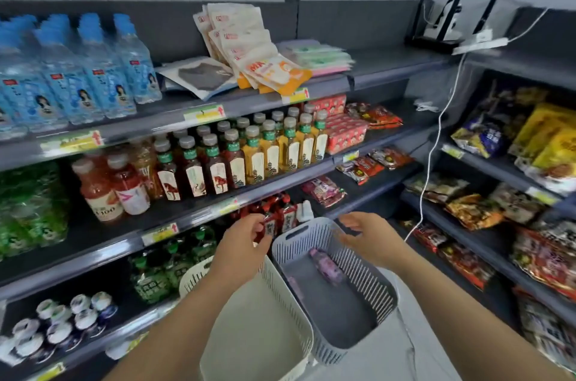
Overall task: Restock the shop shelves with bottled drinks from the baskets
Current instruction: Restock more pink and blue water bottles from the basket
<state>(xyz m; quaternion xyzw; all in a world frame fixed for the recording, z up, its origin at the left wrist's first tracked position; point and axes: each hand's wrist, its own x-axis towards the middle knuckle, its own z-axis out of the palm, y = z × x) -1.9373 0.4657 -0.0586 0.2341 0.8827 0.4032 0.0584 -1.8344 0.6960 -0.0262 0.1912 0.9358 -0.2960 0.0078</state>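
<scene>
Your left hand [243, 246] is up at the red bottles [288, 213], fingers curled right against the front one. Can't tell if you're gripping it or only touching; the fingers overlap the label and that patch is blurred. Your right hand [372, 240] is loose and spread, holding nothing, hovering over the far end of the grey basket [364, 274]. My read: it sits there because the next pick is directly below it. One purple bottle [327, 268] lies on its side on the basket floor, well below both hands. There's maybe a second purple shape by the left wall, too smeared to call. The white basket [255, 318] sits just left, touching the grey one, under your left forearm. Both baskets sit close to the shelf [202, 218], likely to keep the reach short. I see no purple row on the shelves, so pick its slot before lifting. Watch the white cable [430, 168] hanging to the right of the basket.
</scene>
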